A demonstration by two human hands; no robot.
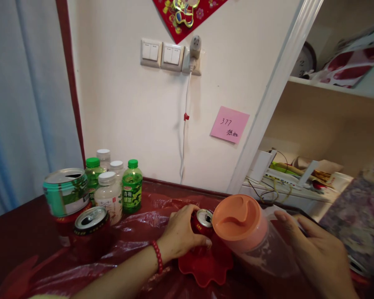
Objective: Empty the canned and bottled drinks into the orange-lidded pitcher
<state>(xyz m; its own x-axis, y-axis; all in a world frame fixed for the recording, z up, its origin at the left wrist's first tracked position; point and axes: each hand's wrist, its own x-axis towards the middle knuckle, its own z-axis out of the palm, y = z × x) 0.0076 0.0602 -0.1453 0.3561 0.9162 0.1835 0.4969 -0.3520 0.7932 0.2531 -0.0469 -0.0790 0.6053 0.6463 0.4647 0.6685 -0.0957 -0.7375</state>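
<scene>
small red can in one hand, orange-lidded pitcher tipped in the other

head view: the left hand (pixel 182 236) curls thumb and fingers around a small red metal can with a silver top (pixel 204 222), gripping it at a red scalloped dish (pixel 207 272), in from the far edge of the dark red tabletop (pixel 15 222). the right hand (pixel 322 249) is closed around the handle side of a clear plastic pitcher with a round orange lid (pixel 235 220).

the work looks partway along: the can's mouth is open and the pitcher is tipped, but its lid is on and no stream shows. what is left in either cannot be told.

the can's long axis is near upright, top up. the pitcher's slants, lid end beside the can, base down to the right.
</scene>
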